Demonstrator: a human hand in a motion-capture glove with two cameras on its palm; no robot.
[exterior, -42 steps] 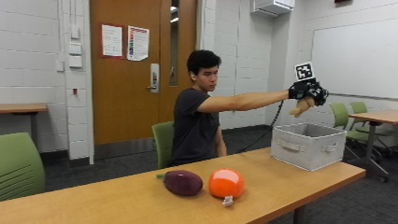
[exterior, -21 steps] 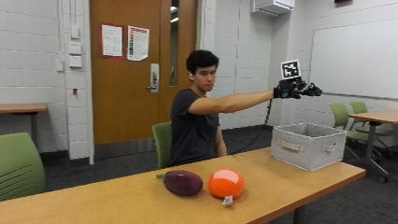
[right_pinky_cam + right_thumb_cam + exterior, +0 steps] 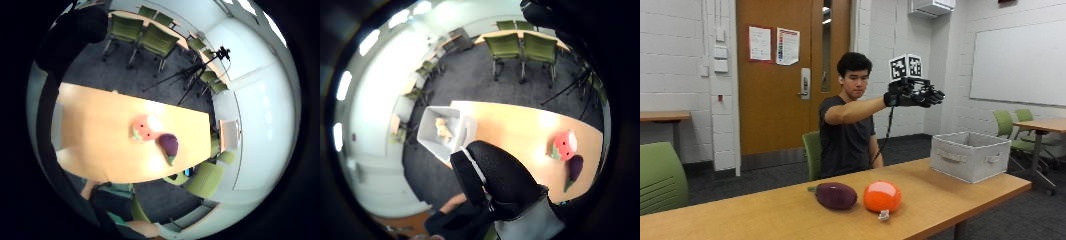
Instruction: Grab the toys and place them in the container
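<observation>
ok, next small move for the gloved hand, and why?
Probably bring the black-gloved right hand down toward the round orange toy beside the dark purple eggplant toy. Both lie on the wooden table, outside the grey fabric container, and the hand is raised high, holding nothing.

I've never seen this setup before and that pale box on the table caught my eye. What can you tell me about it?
The container is a pale grey, square bin that looks like fabric, with open top and a handle on each visible side. It stands upright near the end of the wooden table, apart from the eggplant toy and the orange round toy. The thumb side palm view shows something tan lying inside. Nothing touches it from outside; the gloved right hand is raised high in the air, holding nothing.
</observation>
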